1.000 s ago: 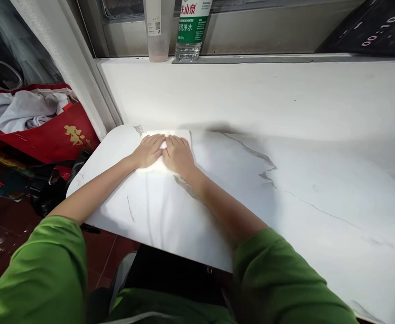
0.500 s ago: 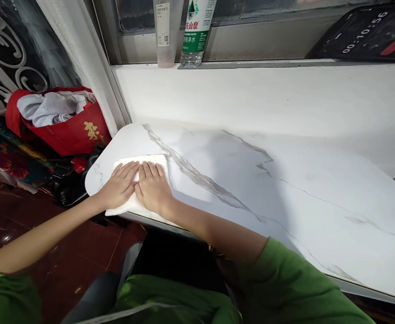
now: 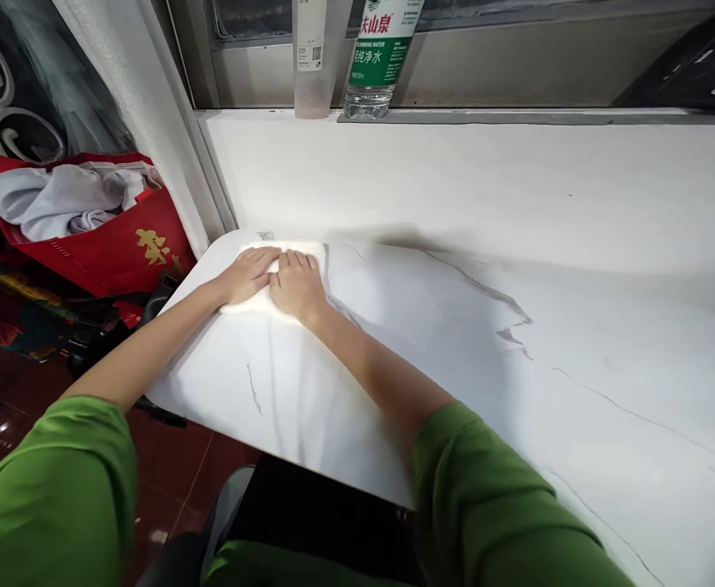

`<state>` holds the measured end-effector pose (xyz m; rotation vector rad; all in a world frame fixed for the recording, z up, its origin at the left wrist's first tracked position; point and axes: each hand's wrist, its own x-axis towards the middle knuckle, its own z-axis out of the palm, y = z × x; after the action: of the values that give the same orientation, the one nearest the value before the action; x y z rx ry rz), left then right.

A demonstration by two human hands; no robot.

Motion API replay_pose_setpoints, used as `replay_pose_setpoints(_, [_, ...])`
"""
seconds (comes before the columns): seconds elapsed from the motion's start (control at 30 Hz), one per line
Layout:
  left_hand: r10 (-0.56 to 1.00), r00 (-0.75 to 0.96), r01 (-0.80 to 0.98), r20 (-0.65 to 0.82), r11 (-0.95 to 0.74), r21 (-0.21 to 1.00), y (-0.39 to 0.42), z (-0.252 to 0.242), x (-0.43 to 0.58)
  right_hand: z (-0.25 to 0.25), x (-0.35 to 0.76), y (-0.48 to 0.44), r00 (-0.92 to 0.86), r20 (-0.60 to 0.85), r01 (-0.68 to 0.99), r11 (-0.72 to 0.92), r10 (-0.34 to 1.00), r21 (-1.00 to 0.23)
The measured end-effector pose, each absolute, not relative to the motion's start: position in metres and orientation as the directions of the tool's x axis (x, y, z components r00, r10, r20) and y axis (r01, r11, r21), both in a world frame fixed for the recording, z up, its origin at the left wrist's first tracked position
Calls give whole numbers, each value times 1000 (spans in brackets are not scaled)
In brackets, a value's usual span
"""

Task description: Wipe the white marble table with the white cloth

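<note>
A white cloth [image 3: 265, 306] lies flat on the white marbled tabletop [image 3: 357, 408], at its far left end close to the wall. On the cloth's left part rests my left hand [image 3: 247, 275], palm down with the fingers stretched toward the right. My right hand [image 3: 299, 284] lies palm down on the cloth beside it, its fingers pointing away from me. The two hands touch or nearly touch at the middle of the cloth. The palms and the cloth beneath them are hidden.
On the ledge behind stand a water bottle [image 3: 381, 61] and a translucent container [image 3: 314, 61]; a black phone [image 3: 699, 69] leans at the right. Left of the table are a red bag [image 3: 100, 253] with pale fabric and a white curtain [image 3: 143, 106].
Both hands and the cloth have moved away from me, from the table's front edge toward the wall. The camera view has shifted a little too.
</note>
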<state>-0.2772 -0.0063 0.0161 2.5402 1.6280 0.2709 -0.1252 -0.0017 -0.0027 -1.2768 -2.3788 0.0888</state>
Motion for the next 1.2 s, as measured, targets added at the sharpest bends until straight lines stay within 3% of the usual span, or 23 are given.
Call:
replay_pose_setpoints(0.23, [900, 415, 879, 130, -434, 200, 56, 13, -280, -6, -132, 62, -447, 347, 792, 545, 824, -275])
replay_pose_setpoints(0.47, [939, 336, 931, 70, -342, 125, 54, 12, -297, -2, -147, 62, -519, 333, 776, 597, 787, -204])
replay_pose_setpoints(0.7, [969, 237, 964, 63, -243, 112, -39, 16, -316, 8, -161, -14, -619, 299, 690, 684, 727, -235])
replay_pose_setpoints(0.97, [960, 261, 955, 106, -273, 117, -189, 17, -292, 13, -128, -146, -699, 293, 619, 757, 652, -207])
replay_pose_setpoints(1.2, [945, 316, 935, 80, -325, 144, -202, 19, -255, 11, -89, -163, -711, 251, 629, 754, 656, -189])
